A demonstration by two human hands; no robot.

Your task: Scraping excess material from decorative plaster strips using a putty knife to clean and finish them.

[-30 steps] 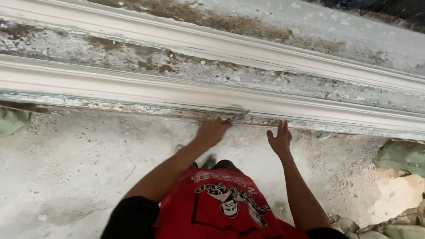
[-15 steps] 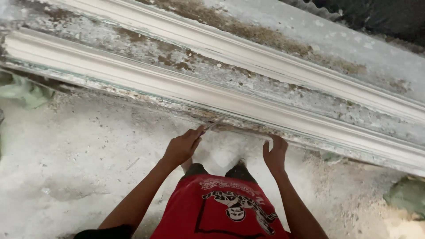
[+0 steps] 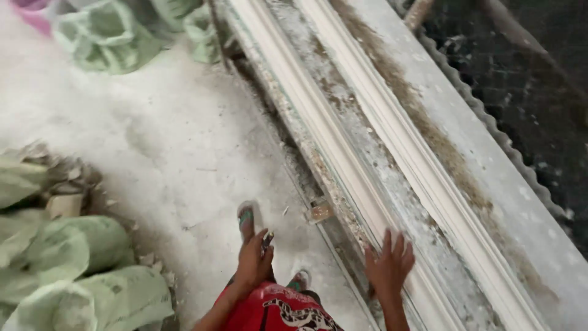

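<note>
A long white plaster moulding point(image 3: 343, 153) runs diagonally along a dusty bench, from the top middle to the bottom right. My right hand point(image 3: 389, 265) hovers with fingers spread at the bench's near edge, holding nothing. My left hand point(image 3: 254, 262) hangs over the floor beside my foot, curled around a small dark tool point(image 3: 267, 238) whose tip sticks out past the fingers. My red printed shirt point(image 3: 278, 309) fills the bottom edge.
Green sacks lie at the left point(image 3: 73, 276) and at the top left point(image 3: 116, 37). A small block point(image 3: 318, 211) sits at the bench's foot. My sandalled feet point(image 3: 245, 218) stand on the white dusty floor point(image 3: 171, 141). A corrugated sheet edge point(image 3: 490, 129) borders the bench on the right.
The view has swung left, so the moulding now runs diagonally. Both hands have come off the moulding; the left one dropped toward the floor with its tool.
</note>
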